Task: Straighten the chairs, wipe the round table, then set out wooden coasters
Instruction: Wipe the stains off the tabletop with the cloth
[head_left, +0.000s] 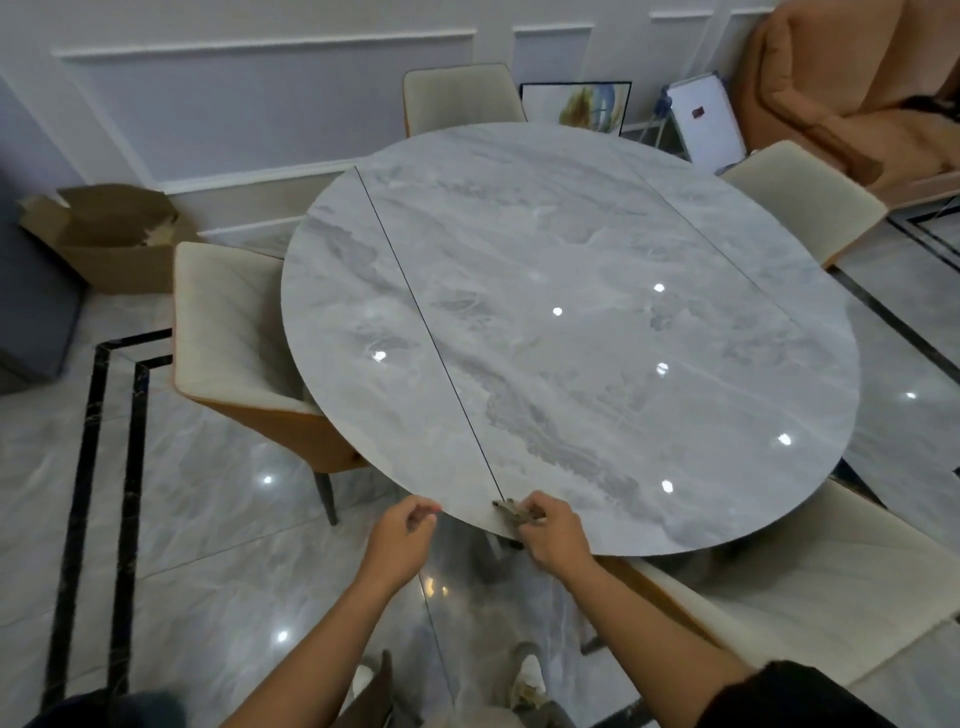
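A round grey marble table (571, 291) fills the middle of the head view, its top bare and glossy with a thin dark seam running across it. My right hand (553, 532) rests at the near rim, closed on a small brownish cloth (511, 512) pressed against the table edge by the seam. My left hand (402, 535) hovers just off the rim to the left, fingers curled and holding nothing that I can see. Cream chairs with orange backs stand around the table: one on the left (234, 332), one at the far side (460, 96), one at the right (802, 200), one near right (810, 587).
An open cardboard box (111, 234) sits on the floor at the left by the wall. A framed picture (576, 106) and a small whiteboard (706, 122) lean at the back. An orange sofa (852, 88) stands at the far right. The polished floor has black inlay lines.
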